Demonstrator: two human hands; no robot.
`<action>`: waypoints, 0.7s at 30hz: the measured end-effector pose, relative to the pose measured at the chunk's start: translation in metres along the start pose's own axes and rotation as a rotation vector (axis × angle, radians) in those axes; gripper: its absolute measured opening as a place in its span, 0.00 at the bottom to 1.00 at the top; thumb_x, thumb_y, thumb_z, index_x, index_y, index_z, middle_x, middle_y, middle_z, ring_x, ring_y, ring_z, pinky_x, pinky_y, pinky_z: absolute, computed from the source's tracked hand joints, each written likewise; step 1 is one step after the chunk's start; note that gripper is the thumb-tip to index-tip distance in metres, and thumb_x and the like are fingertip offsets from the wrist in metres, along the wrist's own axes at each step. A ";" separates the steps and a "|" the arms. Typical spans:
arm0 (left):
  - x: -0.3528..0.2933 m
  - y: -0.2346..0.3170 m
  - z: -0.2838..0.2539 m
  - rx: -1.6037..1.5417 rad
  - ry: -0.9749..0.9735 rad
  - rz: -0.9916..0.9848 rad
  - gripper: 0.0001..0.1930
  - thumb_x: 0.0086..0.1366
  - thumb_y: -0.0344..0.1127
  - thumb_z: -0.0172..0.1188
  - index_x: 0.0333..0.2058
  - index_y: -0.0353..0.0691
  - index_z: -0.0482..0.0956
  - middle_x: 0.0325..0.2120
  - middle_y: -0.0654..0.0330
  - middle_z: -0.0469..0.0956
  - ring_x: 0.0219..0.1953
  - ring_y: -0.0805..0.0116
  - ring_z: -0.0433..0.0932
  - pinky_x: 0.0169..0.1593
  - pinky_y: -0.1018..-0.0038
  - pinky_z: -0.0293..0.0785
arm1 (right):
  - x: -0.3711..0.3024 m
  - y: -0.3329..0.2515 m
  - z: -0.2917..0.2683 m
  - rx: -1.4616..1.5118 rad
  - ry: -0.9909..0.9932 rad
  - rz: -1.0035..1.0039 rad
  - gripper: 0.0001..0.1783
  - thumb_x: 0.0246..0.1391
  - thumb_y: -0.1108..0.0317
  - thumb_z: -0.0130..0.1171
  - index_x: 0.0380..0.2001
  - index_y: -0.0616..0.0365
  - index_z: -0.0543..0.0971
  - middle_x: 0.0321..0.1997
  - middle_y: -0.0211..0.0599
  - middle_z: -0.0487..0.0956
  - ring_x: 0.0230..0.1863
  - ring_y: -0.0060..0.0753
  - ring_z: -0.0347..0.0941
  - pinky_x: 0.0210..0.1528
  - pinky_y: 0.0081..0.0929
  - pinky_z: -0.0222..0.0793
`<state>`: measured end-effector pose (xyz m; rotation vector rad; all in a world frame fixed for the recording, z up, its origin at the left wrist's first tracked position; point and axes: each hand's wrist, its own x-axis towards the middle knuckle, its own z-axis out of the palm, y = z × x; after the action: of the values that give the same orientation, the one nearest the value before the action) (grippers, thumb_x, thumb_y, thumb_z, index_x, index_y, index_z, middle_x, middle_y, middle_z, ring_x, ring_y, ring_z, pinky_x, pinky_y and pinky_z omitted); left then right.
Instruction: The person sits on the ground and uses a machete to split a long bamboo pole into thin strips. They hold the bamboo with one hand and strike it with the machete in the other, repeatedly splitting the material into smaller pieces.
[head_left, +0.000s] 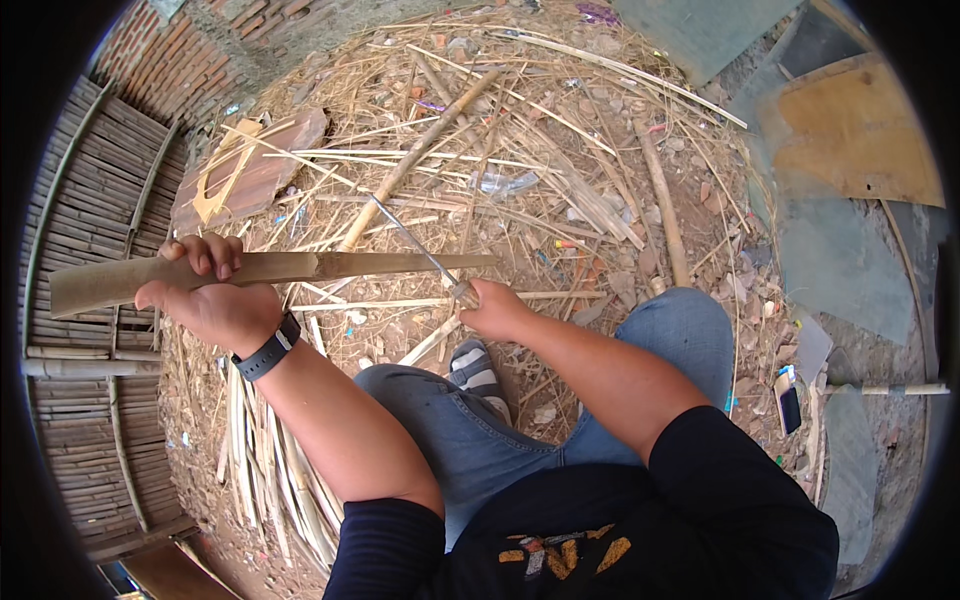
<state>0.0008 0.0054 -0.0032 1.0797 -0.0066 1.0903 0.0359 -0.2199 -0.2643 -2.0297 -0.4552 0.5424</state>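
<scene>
My left hand [222, 305] is closed around a broad split bamboo piece [330, 265], fingers over its upper edge and thumb along its lower side. The piece lies level across the view, wide at its left end and tapering to a thin tip on the right. In my right hand [496, 311] is a knife [412, 240], gripped by its handle between my legs. Its long narrow blade slants up and to the left, crossing the bamboo near the thin part. Whether the blade touches the bamboo, I cannot tell.
Bamboo poles [420, 160] and thin strips litter the dirt ground ahead. More split strips [275, 480] lie by my left side. A bamboo slat wall [90, 250] stands left, a rusty sheet [255, 165] near it. Grey sheets [845, 265] and a phone [788, 405] lie right.
</scene>
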 end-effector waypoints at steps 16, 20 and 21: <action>0.002 0.000 -0.001 0.002 0.010 0.014 0.34 0.64 0.77 0.42 0.34 0.47 0.68 0.20 0.67 0.61 0.19 0.74 0.59 0.29 0.76 0.59 | 0.002 0.006 0.002 -0.003 0.004 -0.012 0.23 0.47 0.59 0.64 0.43 0.64 0.76 0.36 0.56 0.80 0.40 0.57 0.79 0.44 0.45 0.74; 0.000 0.003 0.004 0.026 0.036 0.013 0.34 0.66 0.76 0.39 0.34 0.47 0.68 0.20 0.67 0.60 0.20 0.74 0.58 0.29 0.76 0.60 | 0.001 0.004 0.000 0.024 -0.008 0.005 0.23 0.47 0.59 0.64 0.42 0.65 0.76 0.35 0.56 0.80 0.40 0.57 0.79 0.43 0.46 0.73; 0.000 0.002 0.003 0.010 0.014 0.011 0.34 0.67 0.76 0.39 0.34 0.47 0.68 0.20 0.67 0.60 0.20 0.74 0.59 0.29 0.76 0.60 | 0.002 0.007 0.001 0.017 0.002 -0.003 0.22 0.47 0.59 0.64 0.41 0.65 0.76 0.35 0.57 0.80 0.40 0.57 0.79 0.43 0.46 0.73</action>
<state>0.0005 0.0033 0.0002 1.0817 0.0041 1.1084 0.0377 -0.2213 -0.2708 -2.0128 -0.4514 0.5410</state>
